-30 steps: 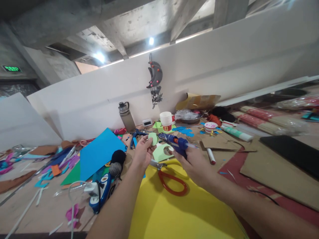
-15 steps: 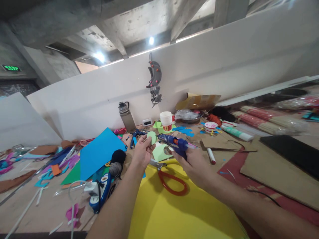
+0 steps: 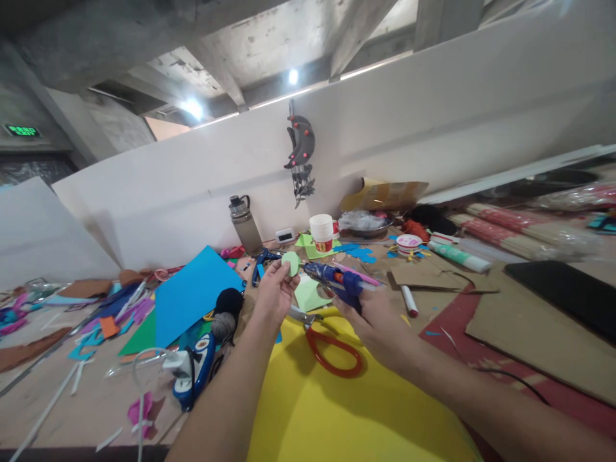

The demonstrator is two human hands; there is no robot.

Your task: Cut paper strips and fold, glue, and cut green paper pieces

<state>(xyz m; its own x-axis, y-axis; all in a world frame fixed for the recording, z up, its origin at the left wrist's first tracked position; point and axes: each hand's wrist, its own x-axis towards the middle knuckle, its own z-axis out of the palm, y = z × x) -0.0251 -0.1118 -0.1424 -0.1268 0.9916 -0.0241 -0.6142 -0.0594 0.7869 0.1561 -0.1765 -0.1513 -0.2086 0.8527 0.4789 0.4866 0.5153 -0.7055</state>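
Between the fingers of my left hand (image 3: 278,287) is a small light-green paper disc (image 3: 290,264), held up above the table. My right hand (image 3: 370,317) is wrapped round the grip of a blue glue gun (image 3: 337,282). The gun's nozzle points left and sits close by the disc's right edge; whether they touch I cannot tell. Below the two hands lies a pair of scissors (image 3: 332,359) with orange-red handles, on a large yellow sheet (image 3: 346,417). A light-green paper piece (image 3: 310,295) lies under the gun.
To the left are a blue sheet (image 3: 197,295), yarn balls (image 3: 226,314) and a blue-and-white power strip (image 3: 195,372). Behind stand a bottle (image 3: 245,228) and stacked paper cups (image 3: 321,232). A marker (image 3: 409,301) and cardboard (image 3: 543,327) lie at right. A grey moon ornament (image 3: 301,144) hangs on the white panel.
My right hand has shifted the glue gun slightly left, bringing the nozzle nearer the disc. The disc has turned a little and moved slightly left and up.
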